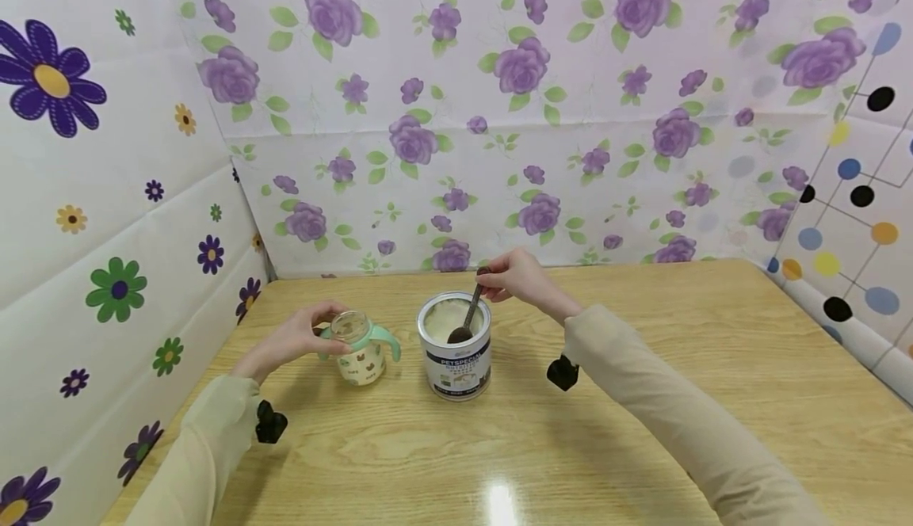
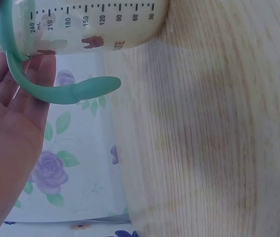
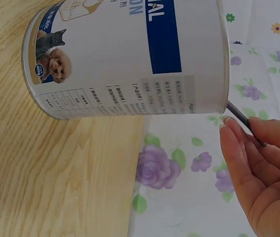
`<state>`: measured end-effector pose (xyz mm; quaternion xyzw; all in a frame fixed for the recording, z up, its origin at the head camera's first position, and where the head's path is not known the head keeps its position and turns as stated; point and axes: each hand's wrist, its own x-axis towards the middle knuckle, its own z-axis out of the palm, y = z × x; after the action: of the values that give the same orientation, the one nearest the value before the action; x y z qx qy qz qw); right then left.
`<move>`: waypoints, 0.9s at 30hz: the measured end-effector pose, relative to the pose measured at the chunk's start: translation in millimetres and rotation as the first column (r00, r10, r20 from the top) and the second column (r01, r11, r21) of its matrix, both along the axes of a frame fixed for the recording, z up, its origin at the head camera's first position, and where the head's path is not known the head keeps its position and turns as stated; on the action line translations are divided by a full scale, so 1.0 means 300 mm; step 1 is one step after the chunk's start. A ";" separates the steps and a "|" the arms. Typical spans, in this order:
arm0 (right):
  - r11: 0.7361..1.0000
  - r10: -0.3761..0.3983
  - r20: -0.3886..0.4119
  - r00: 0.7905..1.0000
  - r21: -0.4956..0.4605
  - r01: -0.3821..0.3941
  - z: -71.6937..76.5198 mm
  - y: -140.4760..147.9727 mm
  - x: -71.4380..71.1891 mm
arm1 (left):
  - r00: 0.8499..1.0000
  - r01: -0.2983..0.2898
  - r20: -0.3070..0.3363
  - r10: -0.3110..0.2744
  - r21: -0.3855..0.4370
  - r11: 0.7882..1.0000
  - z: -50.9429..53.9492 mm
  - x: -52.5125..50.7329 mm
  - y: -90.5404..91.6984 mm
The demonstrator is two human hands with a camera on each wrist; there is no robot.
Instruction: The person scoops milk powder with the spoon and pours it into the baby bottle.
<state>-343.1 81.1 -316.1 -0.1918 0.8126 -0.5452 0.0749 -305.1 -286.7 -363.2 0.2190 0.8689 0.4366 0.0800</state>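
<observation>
My left hand (image 1: 314,329) grips a baby bottle (image 1: 362,366) round its upper part. The bottle stands upright with its top uncovered, and it has mint-green handles (image 2: 75,93) and a printed mL scale. To its right stands an open can (image 1: 456,371) of pale powder, labelled PETSPECIAL NUTRITION. A dark spoon (image 1: 474,308) dips into the can, its bowl at the powder. The spoon's handle is pinched between the thumb and fingers of my right hand (image 1: 519,276). In the right wrist view, the can wall (image 3: 105,54) hides the spoon's bowl.
A wood-grain table (image 1: 642,399) carries the bottle and the can. Behind it hangs a sheet with purple roses (image 1: 414,139). A flowered sheet (image 1: 117,288) closes the left side, a dotted one (image 1: 882,233) the right. Both sleeves carry black wrist devices (image 1: 563,372).
</observation>
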 end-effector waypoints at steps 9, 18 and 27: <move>0.999 -0.013 0.039 0.999 -0.049 0.015 -0.027 0.002 -0.011 | 1.000 0.018 -0.017 -0.018 -0.006 1.000 -0.003 -0.010 -0.007; 0.998 -0.033 0.036 0.999 -0.055 0.035 -0.037 0.001 -0.021 | 1.000 0.017 -0.014 -0.017 -0.014 1.000 -0.001 -0.018 -0.012; 0.993 -0.087 0.046 0.995 -0.081 0.091 -0.056 0.091 -0.019 | 1.000 0.014 -0.001 -0.014 -0.025 1.000 -0.012 0.000 -0.029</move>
<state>-348.8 108.4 -332.8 -0.1468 0.7953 -0.5851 0.0598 -305.1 -295.5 -367.0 0.2241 0.8729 0.4249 0.0852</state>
